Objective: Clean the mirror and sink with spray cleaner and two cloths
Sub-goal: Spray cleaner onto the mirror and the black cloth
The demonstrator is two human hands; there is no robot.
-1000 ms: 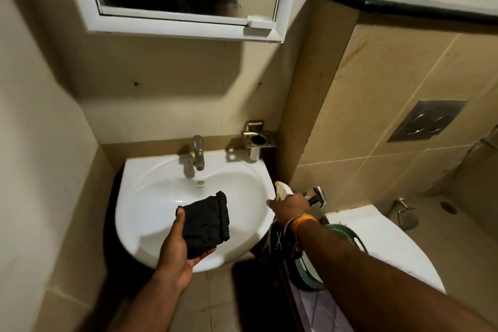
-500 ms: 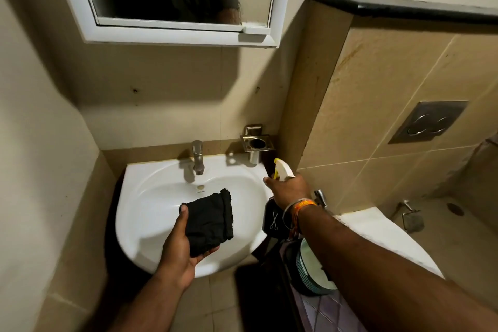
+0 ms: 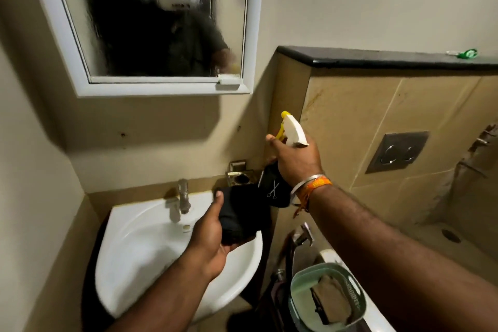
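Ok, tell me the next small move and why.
Probably tilt the spray bottle up at the mirror and squeeze: the right hand already has a grip on it below the glass, and the left hand holds the black cloth ready.

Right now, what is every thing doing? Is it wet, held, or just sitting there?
Mirror: streaky, looks wet.
Spray bottle: held up in the right hand, nozzle toward the mirror.
Black cloth: bunched in the left hand, over the sink.
Tap: no water running.
Basket: holds a brown cloth.
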